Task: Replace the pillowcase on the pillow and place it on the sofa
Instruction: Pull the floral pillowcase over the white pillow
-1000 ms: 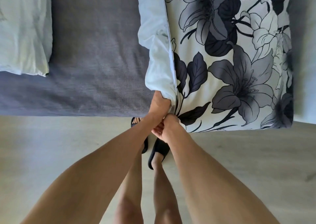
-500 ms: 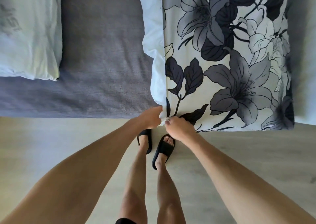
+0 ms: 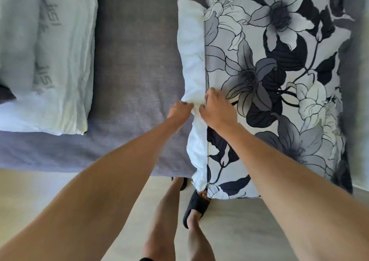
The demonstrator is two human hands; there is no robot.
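Observation:
A pillow in a white pillowcase with grey and black flowers [image 3: 275,85] lies on the grey sofa [image 3: 135,77], its near corner hanging over the seat edge. A strip of the white inner pillow [image 3: 191,47] sticks out along the case's open left side. My left hand [image 3: 179,110] pinches the white pillow at mid-length of that strip. My right hand [image 3: 216,109] is closed on the flowered case's open edge, right beside the left hand.
A second pale pillow with faint grey print [image 3: 50,61] lies on the sofa's left part. Light wooden floor [image 3: 60,197] runs in front of the sofa. My feet in black slippers [image 3: 196,205] stand close to the seat edge.
Both hands moved from the pillow's near corner further along the open edge to its middle. The view shifted, so the whole pillow and more of the sofa show.

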